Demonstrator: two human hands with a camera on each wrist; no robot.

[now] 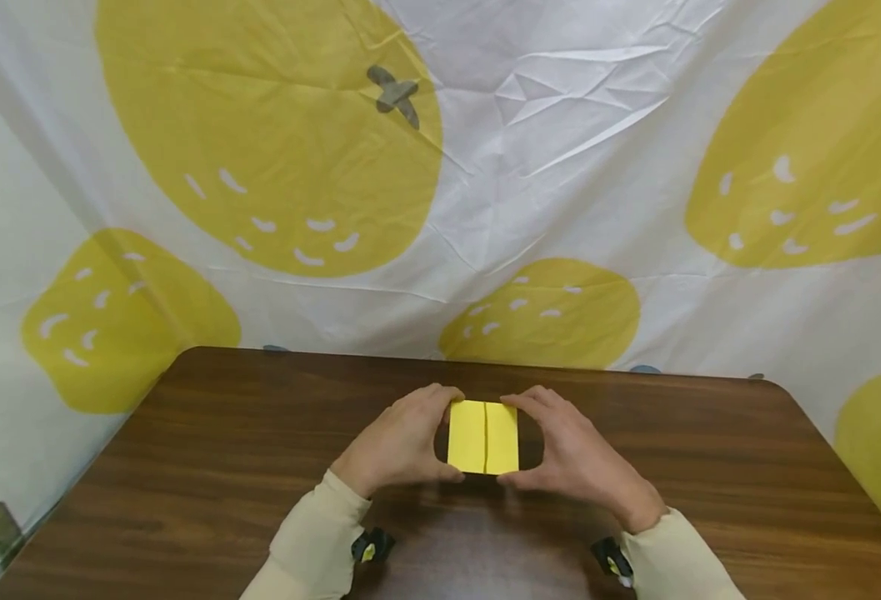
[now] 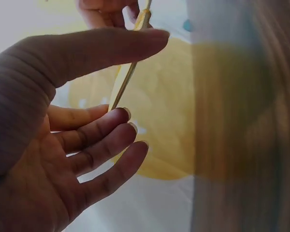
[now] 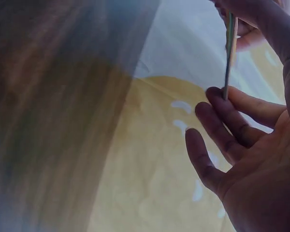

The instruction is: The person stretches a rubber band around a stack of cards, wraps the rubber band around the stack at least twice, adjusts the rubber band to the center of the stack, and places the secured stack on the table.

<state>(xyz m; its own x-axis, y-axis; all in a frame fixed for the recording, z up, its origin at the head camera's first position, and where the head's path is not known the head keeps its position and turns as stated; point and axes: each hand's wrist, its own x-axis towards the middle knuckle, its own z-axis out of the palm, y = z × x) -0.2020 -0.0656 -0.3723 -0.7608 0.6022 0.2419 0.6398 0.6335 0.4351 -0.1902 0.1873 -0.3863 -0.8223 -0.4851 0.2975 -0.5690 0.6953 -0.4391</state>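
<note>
A small yellow paper square (image 1: 467, 437) with a dark line down its middle is held up between both hands, facing the head camera. My left hand (image 1: 407, 437) pinches its left side, thumb at the lower edge and fingers at the upper corner. On the opposite side my right hand (image 1: 577, 450) grips it the same way. Edge-on in the left wrist view, the paper square (image 2: 122, 86) looks thin, with the other fingers spread beside it. The right wrist view shows the paper square's edge (image 3: 228, 60) between thumb and fingertips.
A dark brown wooden table (image 1: 207, 467) with rounded corners lies below the hands. Behind it hangs a white cloth (image 1: 530, 192) printed with large yellow fruit. Small dark devices (image 1: 372, 546) are strapped at both wrists, near the cream sleeves (image 1: 312, 537).
</note>
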